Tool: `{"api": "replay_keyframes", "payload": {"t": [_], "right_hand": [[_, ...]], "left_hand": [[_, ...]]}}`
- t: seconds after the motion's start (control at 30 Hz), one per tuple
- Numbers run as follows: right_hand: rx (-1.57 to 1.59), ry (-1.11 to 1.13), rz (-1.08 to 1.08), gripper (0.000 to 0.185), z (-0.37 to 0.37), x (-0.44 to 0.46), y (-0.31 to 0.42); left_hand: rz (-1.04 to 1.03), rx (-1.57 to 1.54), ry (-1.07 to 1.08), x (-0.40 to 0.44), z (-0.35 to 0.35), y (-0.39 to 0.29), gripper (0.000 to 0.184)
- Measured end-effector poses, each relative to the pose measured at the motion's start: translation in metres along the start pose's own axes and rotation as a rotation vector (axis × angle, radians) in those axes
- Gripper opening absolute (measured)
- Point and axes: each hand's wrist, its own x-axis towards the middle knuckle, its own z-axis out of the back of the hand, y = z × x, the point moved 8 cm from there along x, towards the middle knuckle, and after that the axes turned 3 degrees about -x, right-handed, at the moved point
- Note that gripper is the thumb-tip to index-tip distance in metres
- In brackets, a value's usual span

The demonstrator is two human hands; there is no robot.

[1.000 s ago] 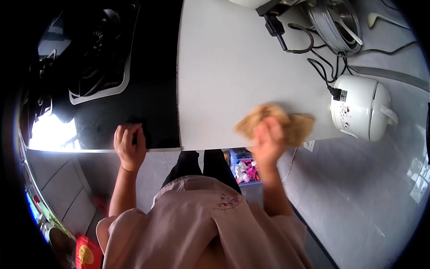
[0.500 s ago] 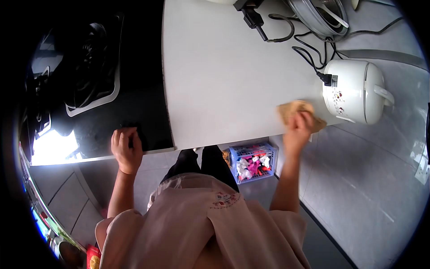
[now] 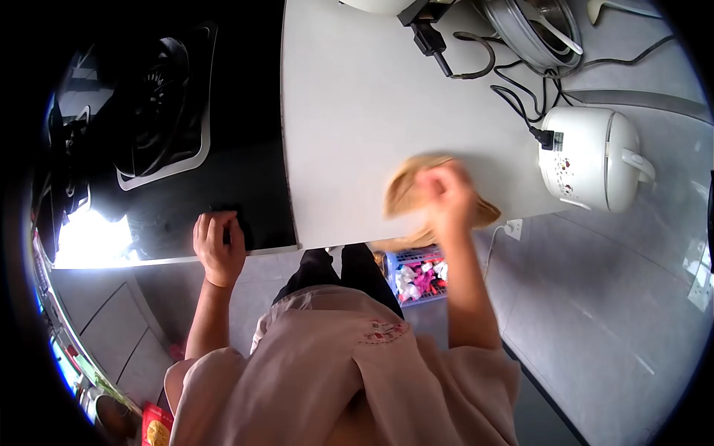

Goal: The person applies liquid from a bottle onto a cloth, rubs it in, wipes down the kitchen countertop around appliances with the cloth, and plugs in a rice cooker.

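Observation:
My right hand (image 3: 448,199) is closed on a tan cleaning cloth (image 3: 405,192) over the white counter, near its front edge. Motion blurs the hand and the cloth, and one end of the cloth hangs over the edge. My left hand (image 3: 219,247) rests at the front edge of the black glass cooktop (image 3: 249,186), its fingers curled in and nothing visible in them. Under the right hand lies the white countertop (image 3: 349,97).
A white rice cooker (image 3: 587,160) stands at the counter's right end, its black cord (image 3: 513,97) running back. Metal pans (image 3: 532,37) sit behind it. The gas burner (image 3: 160,104) is at left. Below the counter is a purple basket (image 3: 428,299) holding colourful items.
My right hand has swept the cloth leftward along the counter, away from the rice cooker, and the cloth has spread out. The left hand stays at the cooktop edge.

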Motion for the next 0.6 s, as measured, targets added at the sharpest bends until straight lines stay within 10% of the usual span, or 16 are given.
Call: {"api": "replay_keyframes", "payload": {"t": [0.07, 0.3, 0.37, 0.47, 0.6], "right_hand": [[-0.030, -0.152, -0.413, 0.009, 0.023, 0.009, -0.052], [-0.176, -0.071, 0.087, 0.009, -0.002, 0.002, 0.035], [-0.250, -0.142, -0.393, 0.010, 0.027, 0.017, -0.059], [-0.510, -0.132, -0.467, 0.010, 0.044, 0.027, -0.095], [-0.147, -0.090, 0.039, 0.010, 0.003, 0.001, 0.028]], "left_hand": [[-0.002, -0.007, -0.009, 0.001, 0.002, -0.002, 0.016], [-0.031, -0.008, -0.025, 0.003, 0.002, -0.003, 0.015], [-0.021, -0.004, -0.006, 0.001, 0.001, -0.002, 0.015], [-0.035, 0.012, -0.032, 0.002, 0.003, -0.004, 0.015], [-0.029, 0.011, -0.027, 0.003, 0.002, -0.005, 0.015]]}}
